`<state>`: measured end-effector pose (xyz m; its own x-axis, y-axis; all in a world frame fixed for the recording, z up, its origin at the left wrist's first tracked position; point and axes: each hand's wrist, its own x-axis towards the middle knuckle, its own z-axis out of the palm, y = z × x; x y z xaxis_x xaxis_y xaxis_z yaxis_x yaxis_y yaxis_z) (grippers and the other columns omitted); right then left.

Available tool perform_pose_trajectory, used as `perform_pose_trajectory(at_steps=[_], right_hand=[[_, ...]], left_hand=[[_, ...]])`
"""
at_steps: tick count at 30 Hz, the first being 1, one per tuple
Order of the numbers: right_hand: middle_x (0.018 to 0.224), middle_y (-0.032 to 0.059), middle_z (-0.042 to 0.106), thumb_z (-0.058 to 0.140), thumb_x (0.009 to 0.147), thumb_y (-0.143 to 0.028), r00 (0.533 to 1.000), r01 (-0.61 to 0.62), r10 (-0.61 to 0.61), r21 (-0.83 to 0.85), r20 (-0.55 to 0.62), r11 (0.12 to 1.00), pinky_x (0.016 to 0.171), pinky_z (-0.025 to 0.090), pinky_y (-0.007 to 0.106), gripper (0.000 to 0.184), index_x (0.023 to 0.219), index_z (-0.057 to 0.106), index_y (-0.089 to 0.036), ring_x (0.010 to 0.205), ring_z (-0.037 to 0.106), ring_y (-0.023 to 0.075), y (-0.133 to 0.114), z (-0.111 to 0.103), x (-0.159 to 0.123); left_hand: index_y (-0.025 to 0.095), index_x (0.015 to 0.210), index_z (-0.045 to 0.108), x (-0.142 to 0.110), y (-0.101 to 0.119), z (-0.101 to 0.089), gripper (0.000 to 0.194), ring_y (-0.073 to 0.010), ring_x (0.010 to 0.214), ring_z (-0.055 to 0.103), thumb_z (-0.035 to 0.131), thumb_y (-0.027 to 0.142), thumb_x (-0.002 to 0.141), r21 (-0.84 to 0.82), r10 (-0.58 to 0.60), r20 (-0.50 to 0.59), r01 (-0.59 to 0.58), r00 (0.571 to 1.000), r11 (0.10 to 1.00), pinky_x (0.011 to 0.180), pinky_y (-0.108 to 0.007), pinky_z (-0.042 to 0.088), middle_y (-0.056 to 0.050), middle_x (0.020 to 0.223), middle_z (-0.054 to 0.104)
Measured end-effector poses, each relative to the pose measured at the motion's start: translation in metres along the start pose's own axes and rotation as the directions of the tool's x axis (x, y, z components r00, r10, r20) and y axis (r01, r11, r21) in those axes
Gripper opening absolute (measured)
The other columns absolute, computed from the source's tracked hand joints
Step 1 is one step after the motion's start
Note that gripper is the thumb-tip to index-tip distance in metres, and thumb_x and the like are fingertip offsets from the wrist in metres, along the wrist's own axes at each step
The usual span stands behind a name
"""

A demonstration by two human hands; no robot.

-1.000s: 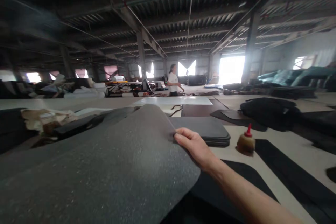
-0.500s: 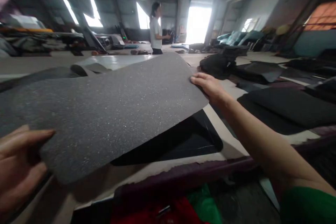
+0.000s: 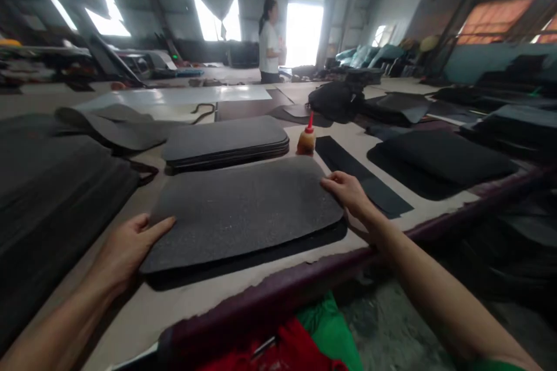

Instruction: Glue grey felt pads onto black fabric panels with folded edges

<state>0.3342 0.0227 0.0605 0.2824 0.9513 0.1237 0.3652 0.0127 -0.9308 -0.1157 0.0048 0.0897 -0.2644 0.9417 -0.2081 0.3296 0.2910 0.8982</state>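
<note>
A grey rounded sheet point(image 3: 243, 208), apparently foam or felt, lies low over a black sheet point(image 3: 261, 252) of similar shape on the table. My left hand point(image 3: 130, 240) pinches its left edge, thumb on top. The fingers of my right hand point(image 3: 346, 188) grip the right edge near the far corner. The near edge of the black sheet shows beneath the grey one. Just behind sits a stack of grey sheets point(image 3: 226, 136), and beside that stands a squeeze bottle point(image 3: 306, 142) with a red nozzle and brownish contents.
A tall pile of dark sheets point(image 3: 56, 203) fills the left side. A dark strip point(image 3: 361, 177) and a black stack point(image 3: 439, 156) lie to the right. The table's near edge point(image 3: 278, 295) has a maroon covering. A person point(image 3: 270, 43) stands across the room.
Both hands have lowered the grey sheet from a raised, tilted position to nearly flat over the black sheet. The stack and bottle behind it have come into view.
</note>
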Motion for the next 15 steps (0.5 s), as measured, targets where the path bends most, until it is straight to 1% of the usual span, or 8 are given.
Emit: perform_pose_trajectory(at_steps=[1,3,5,7,9,12,15], right_hand=[[0.068,-0.0006,0.059,0.07,0.071,-0.051,1.0,0.002,-0.002,-0.007,0.002,1.0,0.052,0.035,0.024,0.035,0.077,0.063,-0.017,0.061,0.051,0.0143,0.001,0.0,-0.001],[0.067,-0.0013,0.058,0.069,0.073,-0.05,1.0,0.001,-0.001,-0.027,0.008,1.0,0.051,0.034,0.024,0.033,0.079,0.063,-0.018,0.06,0.051,0.0142,0.003,0.0,-0.005],[0.065,-0.002,0.057,0.069,0.073,-0.048,1.0,-0.006,0.006,-0.056,0.008,0.998,0.05,0.033,0.023,0.031,0.078,0.063,-0.018,0.058,0.05,0.0137,0.003,0.0,-0.008],[0.064,-0.0024,0.057,0.069,0.073,-0.046,1.0,-0.013,0.013,-0.087,0.004,0.996,0.049,0.032,0.023,0.029,0.076,0.063,-0.018,0.058,0.05,0.0135,0.004,-0.001,-0.011],[0.065,-0.0024,0.057,0.068,0.074,-0.046,1.0,-0.017,0.017,-0.103,-0.003,0.995,0.05,0.033,0.023,0.027,0.075,0.063,-0.019,0.059,0.05,0.0137,0.003,-0.002,-0.013],[0.064,-0.0032,0.056,0.067,0.075,-0.046,1.0,-0.021,0.02,-0.108,-0.012,0.994,0.049,0.033,0.023,0.027,0.076,0.062,-0.019,0.058,0.049,0.0134,0.003,-0.003,-0.013],[0.063,-0.0038,0.055,0.068,0.074,-0.045,1.0,-0.018,0.017,-0.099,-0.018,0.995,0.049,0.032,0.023,0.027,0.075,0.061,-0.02,0.057,0.048,0.013,0.003,-0.002,-0.01]], left_hand=[[0.017,0.102,0.067,0.002,-0.001,-0.001,0.069,-0.0238,0.064,0.067,0.082,0.061,0.051,0.038,-0.007,-0.012,0.007,1.0,0.999,0.049,-0.027,0.051,-0.005,0.082,0.074],[0.018,0.1,0.068,0.004,-0.004,-0.003,0.069,-0.0254,0.065,0.067,0.077,0.067,0.052,0.157,0.011,-0.096,0.005,0.995,0.988,0.048,-0.028,0.049,-0.005,0.08,0.073],[0.02,0.098,0.069,0.005,-0.005,-0.005,0.068,-0.0265,0.069,0.067,0.071,0.071,0.054,0.3,0.062,-0.168,-0.009,0.984,0.954,0.051,-0.028,0.048,-0.005,0.08,0.072],[0.021,0.095,0.069,0.002,-0.002,-0.004,0.065,-0.0264,0.072,0.066,0.066,0.073,0.055,0.388,0.115,-0.198,-0.03,0.973,0.921,0.054,-0.028,0.046,-0.004,0.081,0.072],[0.022,0.092,0.069,-0.002,0.004,-0.002,0.064,-0.0262,0.072,0.065,0.063,0.074,0.054,0.42,0.135,-0.202,-0.038,0.97,0.907,0.055,-0.028,0.045,-0.003,0.079,0.071],[0.023,0.088,0.068,-0.008,0.012,0.002,0.062,-0.0256,0.071,0.063,0.061,0.072,0.05,0.402,0.129,-0.211,-0.034,0.969,0.915,0.057,-0.028,0.044,-0.002,0.077,0.07],[0.024,0.088,0.066,-0.007,0.013,0.003,0.062,-0.0247,0.069,0.062,0.061,0.072,0.049,0.379,0.113,-0.205,-0.028,0.972,0.925,0.056,-0.028,0.042,-0.001,0.075,0.069]])
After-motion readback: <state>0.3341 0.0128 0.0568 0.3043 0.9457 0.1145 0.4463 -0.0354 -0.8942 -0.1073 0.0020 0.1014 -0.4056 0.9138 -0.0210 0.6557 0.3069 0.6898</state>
